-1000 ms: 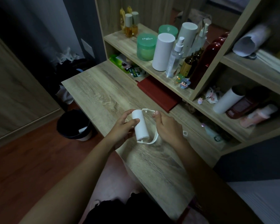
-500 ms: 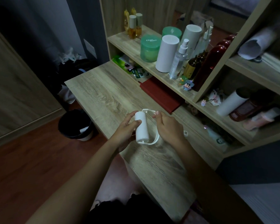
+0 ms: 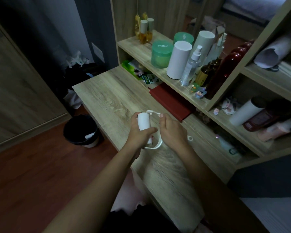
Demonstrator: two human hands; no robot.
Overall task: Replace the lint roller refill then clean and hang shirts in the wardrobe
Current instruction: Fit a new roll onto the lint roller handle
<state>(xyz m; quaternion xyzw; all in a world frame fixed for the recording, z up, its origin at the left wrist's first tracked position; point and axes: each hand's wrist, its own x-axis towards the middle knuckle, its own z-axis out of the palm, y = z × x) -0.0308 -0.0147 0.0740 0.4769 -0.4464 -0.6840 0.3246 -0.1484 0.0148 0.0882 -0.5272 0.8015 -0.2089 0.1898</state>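
Note:
A white lint roller refill [image 3: 144,121] stands nearly upright above the wooden desk [image 3: 107,98], set inside a thin white roller frame [image 3: 155,146]. My left hand [image 3: 139,134] grips the refill around its middle, thumb across the front. My right hand [image 3: 172,130] holds the white frame on its right side, with the thumb at the frame's top bar. The frame's lower curve shows between my two hands. No shirts are in view.
A black waste bin [image 3: 81,130] with a white roll in it stands on the floor left of the desk. A red book [image 3: 171,102] lies behind my hands. Shelves hold white cylinders [image 3: 179,59], green jars [image 3: 160,53], bottles and a spray bottle [image 3: 191,66].
My left hand has closed further round the refill, which has shifted slightly left and up within the frame. My right hand keeps its hold on the frame.

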